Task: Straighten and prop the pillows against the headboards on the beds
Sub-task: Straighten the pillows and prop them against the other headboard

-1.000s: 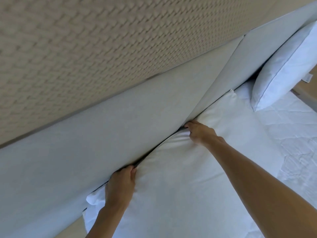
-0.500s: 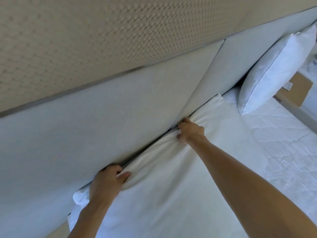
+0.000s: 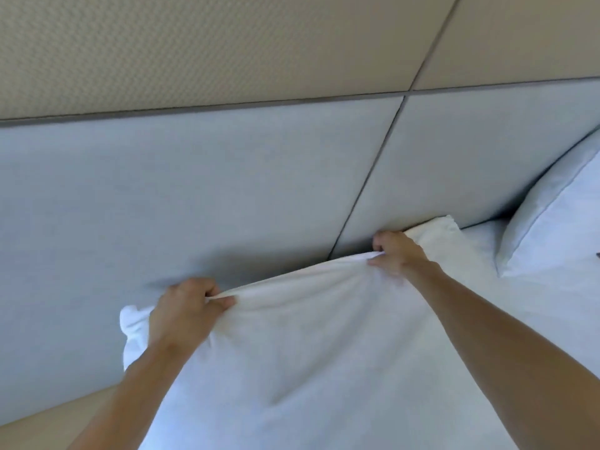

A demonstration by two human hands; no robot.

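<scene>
Since 0.5 s back: top edge of near pillow (image 3: 308, 352) hauled up off the seam between headboard panels, fabric now bunched into a taut ridge between both fists; camera swung square to headboard (image 3: 194, 196).

Head view, the only 1: left hand (image 3: 185, 315) curled tight, pinching pillow's top edge near its left corner; right hand (image 3: 397, 253) likewise clenched on the same edge near the right corner; pillow leaning low against headboard, not yet upright, left corner flopped outward past the wrist; second pillow (image 3: 552, 216) already propped at far right, just beside.

Risks, judged: grip likely on case alone, so filling may sag and leave a slumped prop; uneven lift could tilt pillow sideways; left corner may stay crumpled unless tucked.
</scene>
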